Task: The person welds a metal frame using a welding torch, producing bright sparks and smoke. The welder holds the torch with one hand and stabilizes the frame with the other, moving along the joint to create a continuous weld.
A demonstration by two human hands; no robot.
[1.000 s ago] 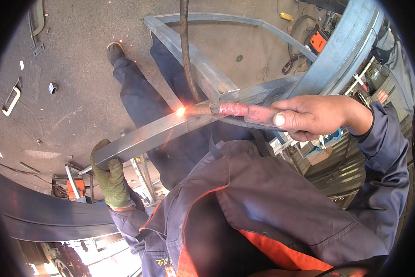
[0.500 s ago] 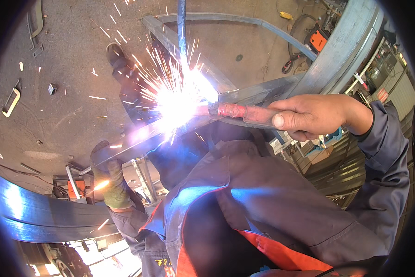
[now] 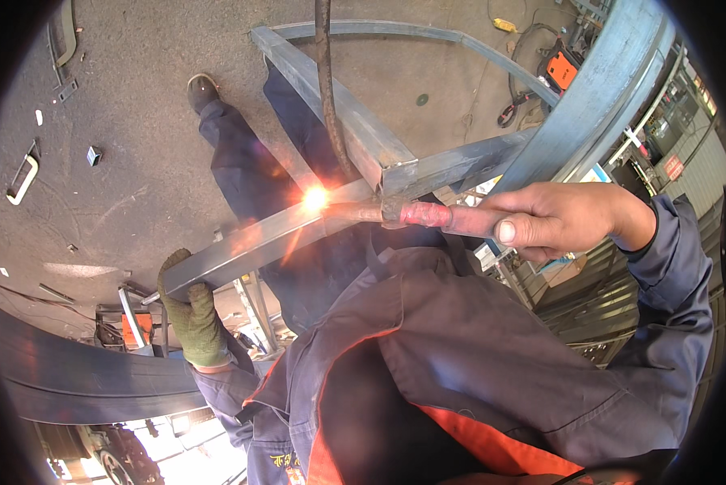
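Note:
My bare right hand (image 3: 561, 214) is closed around the handle of a welding torch (image 3: 428, 215) with worn red wrapping and a copper-coloured front end. The torch tip lies beside a glowing orange spot (image 3: 314, 199) on a square steel tube (image 3: 246, 245). My left hand (image 3: 195, 311), in a dark green knitted glove, grips the near left end of that tube. A second square tube (image 3: 331, 105) meets the first at an angle near the torch. Glare hides the exact contact between torch tip and metal.
A dark cable or rod (image 3: 326, 81) hangs down by the joint. Large curved steel beams (image 3: 597, 89) flank me right and left. On the floor lie a clamp (image 3: 23, 178), a short tube offcut (image 3: 94, 155) and an orange machine (image 3: 561, 71) with cables.
The blinding white arc and its spray of sparks have died to a small orange glow. The torch and my right hand have shifted slightly right; my left hand stays on the tube.

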